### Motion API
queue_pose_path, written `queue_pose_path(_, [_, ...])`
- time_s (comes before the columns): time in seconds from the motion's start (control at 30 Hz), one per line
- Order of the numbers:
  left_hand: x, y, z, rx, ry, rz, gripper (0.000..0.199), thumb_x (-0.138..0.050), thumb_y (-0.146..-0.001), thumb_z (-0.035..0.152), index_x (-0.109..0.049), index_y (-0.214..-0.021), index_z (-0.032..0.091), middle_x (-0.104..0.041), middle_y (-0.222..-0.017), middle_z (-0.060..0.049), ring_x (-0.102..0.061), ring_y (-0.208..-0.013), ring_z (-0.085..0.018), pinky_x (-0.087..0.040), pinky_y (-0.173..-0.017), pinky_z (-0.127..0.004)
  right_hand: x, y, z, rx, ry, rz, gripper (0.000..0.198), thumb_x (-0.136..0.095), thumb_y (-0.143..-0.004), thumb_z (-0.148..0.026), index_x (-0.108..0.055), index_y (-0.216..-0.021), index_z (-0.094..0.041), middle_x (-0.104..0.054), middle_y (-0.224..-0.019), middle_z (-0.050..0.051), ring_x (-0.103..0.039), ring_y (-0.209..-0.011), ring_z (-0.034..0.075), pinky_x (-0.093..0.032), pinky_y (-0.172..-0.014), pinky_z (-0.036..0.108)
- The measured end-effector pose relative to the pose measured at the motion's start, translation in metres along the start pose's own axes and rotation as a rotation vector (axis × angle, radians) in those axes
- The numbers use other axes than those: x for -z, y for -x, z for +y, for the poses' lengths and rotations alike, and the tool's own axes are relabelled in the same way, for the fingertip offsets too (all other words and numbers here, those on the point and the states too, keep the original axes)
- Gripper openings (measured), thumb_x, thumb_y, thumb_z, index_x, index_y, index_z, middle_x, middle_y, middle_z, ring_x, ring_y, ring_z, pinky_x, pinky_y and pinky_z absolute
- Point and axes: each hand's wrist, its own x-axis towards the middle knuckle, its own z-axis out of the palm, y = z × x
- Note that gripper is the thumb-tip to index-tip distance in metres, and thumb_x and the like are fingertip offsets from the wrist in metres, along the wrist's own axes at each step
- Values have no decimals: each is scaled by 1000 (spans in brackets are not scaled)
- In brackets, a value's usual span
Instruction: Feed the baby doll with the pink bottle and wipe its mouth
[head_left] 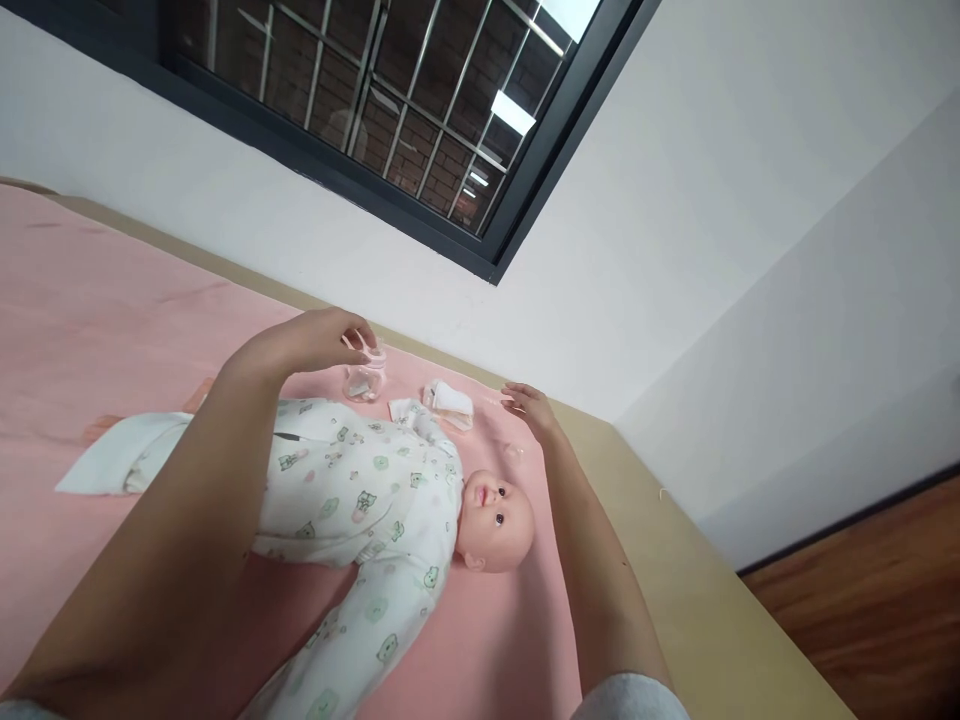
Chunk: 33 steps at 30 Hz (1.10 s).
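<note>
My left hand (pixel 330 338) reaches over the doll, its fingers closed at the pink rim of a small clear baby bottle (pixel 365 382). The bottle stands near the back edge of the pink sheet. My right hand (pixel 529 410) hangs above the sheet past the doll's head, fingers stretched out and holding nothing. Below it lies a small clear piece (pixel 514 452), too faint to name. The baby doll (pixel 352 475) lies on its back in white patterned clothes, head to the right; my left forearm hides part of its legs.
A folded white item (pixel 450 403), perhaps cloth or a packet, lies beside the doll's far sleeve. The pink sheet (pixel 97 300) covers a tan surface (pixel 675 580) that shows along the back and right. Behind rise a white wall (pixel 390 260) and a barred, dark-framed window (pixel 495 260).
</note>
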Motion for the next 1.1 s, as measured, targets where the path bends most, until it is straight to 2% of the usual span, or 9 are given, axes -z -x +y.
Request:
queue_pose_path(0.1, [0, -1, -2, -2, -36, 31, 20, -63, -71, 25, -66, -91, 21, -71, -101, -1, -63, -87, -20, -46, -71, -29, 10, 9, 21, 112, 6, 169, 24, -62, -73, -27, -69, -93, -16, -73, -99, 9, -66, -83, 18, -53, -90, 38])
queue_pose_path(0.23, [-1, -3, -2, 28, -16, 57, 14, -63, -75, 16, -65, -88, 20, -70, -98, -1, -62, -87, -17, -44, -72, -27, 9, 26, 61, 170, 70, 369, 31, -52, -72, -28, -67, -96, -15, -68, -114, 11, -59, -111, 23, -42, -104, 40])
queue_pose_path(0.37, [-9, -11, -6, 73, 22, 52, 26, -68, -77, 28, -64, -101, 20, -68, -107, -3, -62, -91, -19, -45, -73, -27, -2, 41, 96, 156, 109, 500, 43, -50, -72, -31, -63, -108, -15, -59, -130, 15, -49, -125, 28, -35, -108, 43])
queue_pose_path(0.5, [-19, -20, -16, 123, 6, 99, 38, -67, -78, 39, -61, -110, 19, -68, -114, -6, -62, -94, -21, -44, -77, -28, -12, 46, 116, 74, 194, 572, 53, -54, -70, -34, -59, -120, -16, -53, -133, 16, -43, -130, 31, -34, -110, 45])
queue_pose_path(0.63, [-21, -24, -19, 182, -26, 124, 40, -62, -82, 43, -59, -114, 20, -67, -118, -6, -63, -97, -23, -46, -81, -30, -12, 44, 126, -37, 350, 587, 69, -58, -70, -34, -47, -136, -18, -48, -138, 16, -47, -127, 30, -39, -107, 43])
queue_pose_path(0.8, [-17, -18, -10, 230, -39, 240, 44, -58, -84, 44, -55, -123, 23, -64, -120, -5, -61, -101, -24, -47, -87, -33, -8, 43, 128, -124, 463, 560, 82, -62, -67, -25, -37, -143, -9, -49, -138, 23, -48, -129, 35, -39, -107, 44])
queue_pose_path(0.9, [-26, -19, -4, 172, -128, 290, 66, -55, -86, 44, -35, -146, 21, -60, -126, -12, -59, -108, -29, -47, -89, -38, -7, 44, 126, -135, 487, 531, 82, -61, -66, -19, -37, -143, -5, -55, -131, 25, -51, -126, 38, -39, -107, 45])
queue_pose_path(1.0, [-46, -28, -9, 86, -220, 210, 92, -53, -88, 48, -1, -156, 15, -49, -135, -25, -55, -116, -39, -46, -87, -44, -7, 45, 124, -139, 507, 499, 80, -59, -66, -15, -39, -143, -5, -59, -128, 25, -53, -124, 38, -40, -105, 45])
queue_pose_path(1.1, [-64, -42, -25, 92, -231, 119, 99, -55, -86, 47, 6, -155, 9, -50, -131, -29, -56, -110, -40, -46, -82, -42, -7, 46, 124, -144, 514, 483, 77, -58, -68, -16, -41, -142, -6, -60, -128, 23, -53, -123, 37, -41, -104, 44])
